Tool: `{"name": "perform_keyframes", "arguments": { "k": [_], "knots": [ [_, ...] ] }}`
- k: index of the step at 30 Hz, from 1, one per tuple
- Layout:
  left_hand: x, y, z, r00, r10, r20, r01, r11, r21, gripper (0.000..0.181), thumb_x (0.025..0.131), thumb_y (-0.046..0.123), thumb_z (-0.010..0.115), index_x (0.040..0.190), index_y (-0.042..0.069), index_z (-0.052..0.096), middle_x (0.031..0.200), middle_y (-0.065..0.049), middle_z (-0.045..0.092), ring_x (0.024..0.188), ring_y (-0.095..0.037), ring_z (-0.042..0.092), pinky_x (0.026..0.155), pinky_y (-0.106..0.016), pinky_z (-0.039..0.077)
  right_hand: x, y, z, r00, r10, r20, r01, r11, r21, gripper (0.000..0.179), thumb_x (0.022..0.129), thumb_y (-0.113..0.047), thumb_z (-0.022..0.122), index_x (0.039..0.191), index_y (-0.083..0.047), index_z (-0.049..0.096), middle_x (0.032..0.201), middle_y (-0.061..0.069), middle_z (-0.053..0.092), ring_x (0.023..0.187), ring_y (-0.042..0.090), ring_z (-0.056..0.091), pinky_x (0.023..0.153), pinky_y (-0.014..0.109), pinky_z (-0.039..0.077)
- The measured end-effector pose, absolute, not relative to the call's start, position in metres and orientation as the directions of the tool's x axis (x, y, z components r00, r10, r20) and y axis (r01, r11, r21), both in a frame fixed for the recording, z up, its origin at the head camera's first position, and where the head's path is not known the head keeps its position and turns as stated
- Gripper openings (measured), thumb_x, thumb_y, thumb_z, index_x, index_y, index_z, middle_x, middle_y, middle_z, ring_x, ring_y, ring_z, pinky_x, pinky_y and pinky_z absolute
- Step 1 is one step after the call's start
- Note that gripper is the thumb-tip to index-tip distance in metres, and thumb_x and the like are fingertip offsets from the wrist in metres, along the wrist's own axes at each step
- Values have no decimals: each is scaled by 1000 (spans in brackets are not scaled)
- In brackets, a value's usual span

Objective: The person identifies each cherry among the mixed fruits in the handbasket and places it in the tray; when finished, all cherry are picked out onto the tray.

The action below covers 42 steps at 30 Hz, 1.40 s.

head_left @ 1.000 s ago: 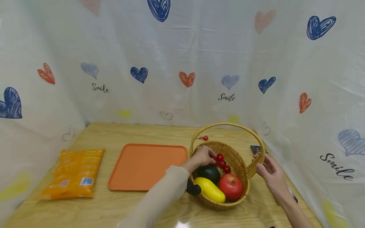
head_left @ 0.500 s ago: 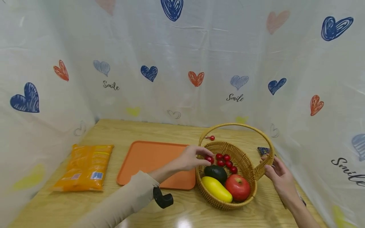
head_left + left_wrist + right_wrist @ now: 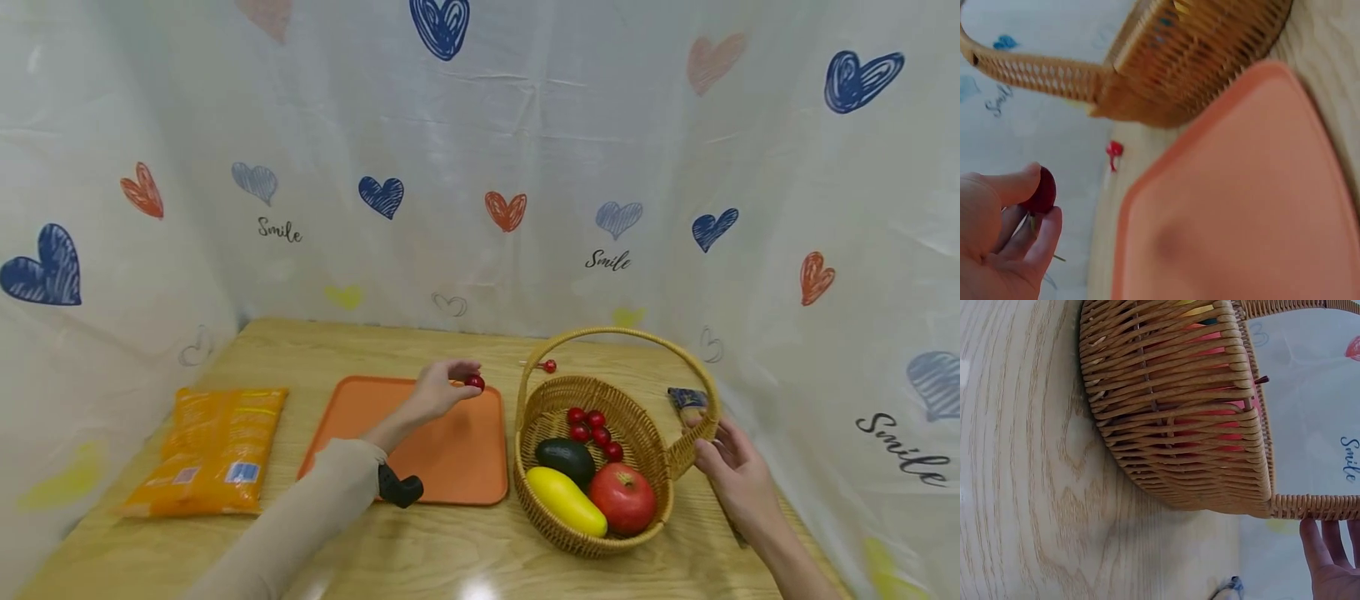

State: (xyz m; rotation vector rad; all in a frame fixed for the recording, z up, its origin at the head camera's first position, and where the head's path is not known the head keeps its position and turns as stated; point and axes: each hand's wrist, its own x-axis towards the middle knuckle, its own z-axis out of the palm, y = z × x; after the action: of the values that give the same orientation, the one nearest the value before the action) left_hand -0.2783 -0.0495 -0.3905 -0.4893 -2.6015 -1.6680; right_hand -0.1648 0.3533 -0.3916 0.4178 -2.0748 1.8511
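My left hand (image 3: 438, 390) is over the far part of the orange tray (image 3: 472, 492). It pinches a dark red cherry (image 3: 1041, 192) between thumb and fingertips; the thin green stem hangs among the fingers. On the right, my right hand (image 3: 735, 475) holds the side of the handle (image 3: 618, 331) of a wicker basket (image 3: 543, 525), thumb in front and fingers partly hidden behind. Inside the basket lie several red cherries (image 3: 579, 433), a dark green avocado (image 3: 564, 461), a yellow mango (image 3: 566, 502) and a red pomegranate (image 3: 622, 498).
An orange plastic bag (image 3: 213, 450) lies on the wooden table (image 3: 420, 550) left of the tray. Behind the basket is a small red ball with a thin stem (image 3: 550, 366). A dark blue packet (image 3: 686, 398) lies beyond my right hand. Heart-patterned curtains surround the table.
My left hand has lifted the cherry out of the basket and carried it left over the tray. The right hand stays at the handle. The view has shifted slightly.
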Motion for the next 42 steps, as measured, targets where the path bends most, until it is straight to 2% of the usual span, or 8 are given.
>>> {"name": "perform_keyframes", "arguments": {
  "k": [7,16,27,35,42],
  "knots": [
    [-298,-46,-428,-952,235,197,289,473,832,28,82,7,73,110,3,69,102,-8,67,97,-24,62,77,-33,52,-165,350,-395,-907,-10,422,-420,116,-900,39,96,5,46,133,-6,46,118,-5,59,104,7,58,79,21,51],
    [-297,-39,-448,-952,251,175,291,561,775,22,83,4,72,105,-1,68,96,-9,65,89,-24,60,78,-37,51,-162,343,-396,-905,-10,426,-425,112,-898,38,97,6,45,134,-2,43,120,-4,58,108,10,57,81,22,51],
    [-297,-37,-456,-965,234,121,249,659,709,26,86,8,70,111,2,69,111,-13,62,103,-30,58,81,-40,51,-163,343,-396,-905,-11,426,-424,120,-898,39,97,5,44,136,-2,41,122,-3,55,110,9,56,82,22,50],
    [-296,-39,-449,-963,217,160,261,604,753,40,86,9,69,125,2,61,122,-14,59,113,-32,54,85,-42,50,-165,345,-397,-906,-1,424,-420,136,-897,38,98,3,44,136,-3,41,122,-4,55,110,8,56,82,22,50],
    [-286,-49,-429,-966,208,154,228,400,888,47,87,14,69,130,4,56,127,-16,57,115,-30,54,88,-41,49,-165,350,-395,-901,3,433,-428,138,-893,38,98,3,44,136,-3,41,122,-2,55,110,9,56,82,22,50]
  ]
}}
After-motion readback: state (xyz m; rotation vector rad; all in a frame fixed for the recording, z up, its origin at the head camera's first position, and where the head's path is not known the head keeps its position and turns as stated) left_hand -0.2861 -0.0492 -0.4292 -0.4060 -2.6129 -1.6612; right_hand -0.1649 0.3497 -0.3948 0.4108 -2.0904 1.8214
